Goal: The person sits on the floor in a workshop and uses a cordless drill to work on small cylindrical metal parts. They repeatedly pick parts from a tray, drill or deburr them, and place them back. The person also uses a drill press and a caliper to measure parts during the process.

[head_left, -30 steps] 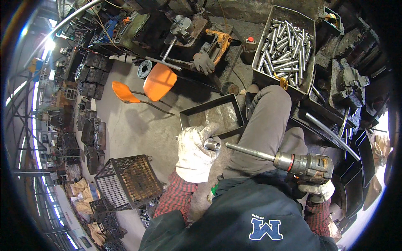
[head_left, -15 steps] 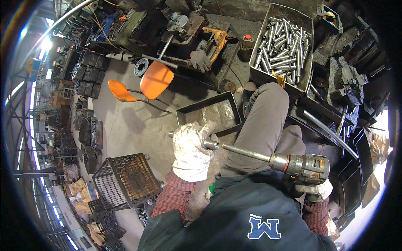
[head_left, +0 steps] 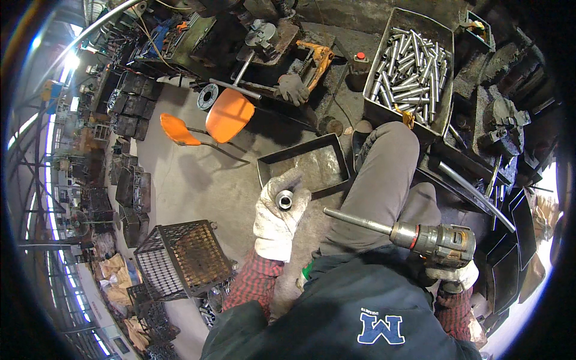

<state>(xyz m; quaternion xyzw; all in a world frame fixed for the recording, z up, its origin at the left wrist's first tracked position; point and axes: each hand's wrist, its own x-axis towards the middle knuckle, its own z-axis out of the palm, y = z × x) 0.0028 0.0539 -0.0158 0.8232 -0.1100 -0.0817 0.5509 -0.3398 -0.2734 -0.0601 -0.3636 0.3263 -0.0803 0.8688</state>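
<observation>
My left hand (head_left: 273, 231), in a soiled white work glove, is closed around a short metal tube (head_left: 284, 200). The tube's open end faces up toward me, and the rest of it is hidden by the glove. In my right hand (head_left: 461, 277), also gloved, is a cordless power drill (head_left: 441, 245) lying across my lap. From its chuck a long grey metal rod (head_left: 360, 222) points left toward the tube. A gap separates the rod's tip from the tube.
Beyond my left hand sits a shallow metal tray (head_left: 309, 163). A deep bin (head_left: 371, 108) of several metal tubes (head_left: 410, 75) stands at far right. An orange chair (head_left: 230, 116) is ahead left, and a black plastic crate (head_left: 180, 258) lies near left. Another glove (head_left: 292, 89) rests on the machine.
The tube in my left hand has swung from lying sideways, end toward the rod, to showing its open end upward. It has moved slightly left, away from the rod's tip.
</observation>
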